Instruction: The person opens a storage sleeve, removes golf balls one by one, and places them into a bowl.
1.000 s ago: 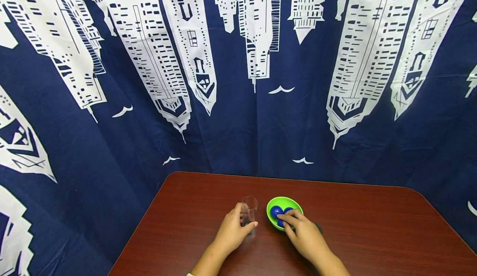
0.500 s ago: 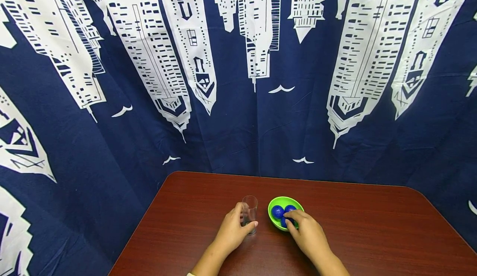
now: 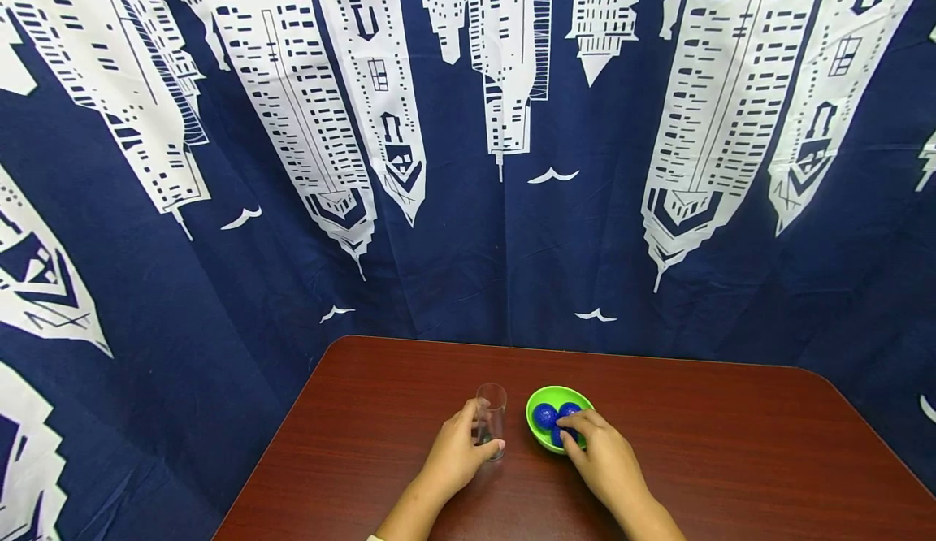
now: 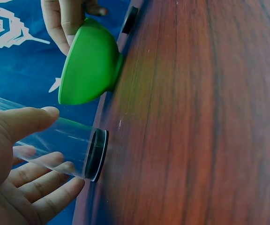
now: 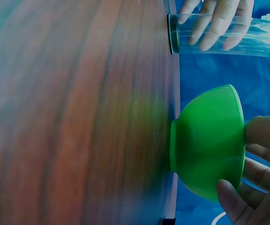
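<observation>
A clear cylinder (image 3: 493, 411) with a black base stands upright on the table, left of the bowl. My left hand (image 3: 455, 450) holds it low down, thumb on the near side and fingers behind. A green bowl (image 5: 210, 140) holds blue balls; three show in the head view, among them a left ball (image 3: 544, 416) and a back ball (image 3: 569, 409). Over the bowl's near right rim, my right hand (image 3: 604, 455) pinches the nearest blue ball (image 3: 561, 435) between thumb and index finger. Its other fingers are partly hidden; one lies against the bowl's outside in the right wrist view.
The brown table (image 3: 731, 443) has a rounded far edge. Behind it hangs a dark blue cloth (image 3: 453, 297) printed with white buildings and birds. A small dark object (image 4: 130, 19) sits beyond the bowl in the left wrist view.
My right fingers have drawn in from across the balls to the nearest one. The bowl has shifted slightly right. The dark object beside my right hand is now out of sight in the head view.
</observation>
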The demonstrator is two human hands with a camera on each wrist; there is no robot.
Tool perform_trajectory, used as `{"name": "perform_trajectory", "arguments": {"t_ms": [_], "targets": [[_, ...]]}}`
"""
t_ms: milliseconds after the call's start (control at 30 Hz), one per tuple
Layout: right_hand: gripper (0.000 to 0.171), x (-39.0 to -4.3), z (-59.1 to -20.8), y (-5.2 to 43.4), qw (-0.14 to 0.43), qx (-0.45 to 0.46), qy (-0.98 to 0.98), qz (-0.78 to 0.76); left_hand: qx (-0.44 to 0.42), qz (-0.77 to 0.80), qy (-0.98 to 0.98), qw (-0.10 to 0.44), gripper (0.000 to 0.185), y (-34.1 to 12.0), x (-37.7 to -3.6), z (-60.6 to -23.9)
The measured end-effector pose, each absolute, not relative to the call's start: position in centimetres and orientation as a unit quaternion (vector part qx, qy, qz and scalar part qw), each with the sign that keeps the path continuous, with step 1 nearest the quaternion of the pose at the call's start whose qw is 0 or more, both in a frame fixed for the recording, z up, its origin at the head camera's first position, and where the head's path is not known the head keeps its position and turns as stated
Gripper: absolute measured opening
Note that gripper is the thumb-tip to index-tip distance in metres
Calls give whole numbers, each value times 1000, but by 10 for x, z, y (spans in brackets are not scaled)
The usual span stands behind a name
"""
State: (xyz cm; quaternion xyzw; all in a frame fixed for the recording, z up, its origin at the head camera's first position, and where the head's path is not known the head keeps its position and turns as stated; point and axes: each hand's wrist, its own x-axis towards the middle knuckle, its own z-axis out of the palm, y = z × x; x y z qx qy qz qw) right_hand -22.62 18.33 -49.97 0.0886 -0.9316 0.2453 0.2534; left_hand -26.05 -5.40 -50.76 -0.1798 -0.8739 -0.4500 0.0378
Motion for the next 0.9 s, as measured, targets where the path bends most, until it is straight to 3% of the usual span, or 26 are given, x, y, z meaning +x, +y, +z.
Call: {"name": "perform_trajectory", "arguments": {"t_ms": [300, 733, 900], "targets": [[19, -228, -497, 188, 258, 81, -926, 263, -173, -449, -876, -6, 82, -57, -261, -512], [11, -231, -486, 202, 295, 59, -888, 349, -158, -489, -857, -28, 88, -69, -263, -500], [13, -230, -477, 208, 297, 61, -881, 363, -144, -504, -851, -8, 91, -73, -260, -488]]}}
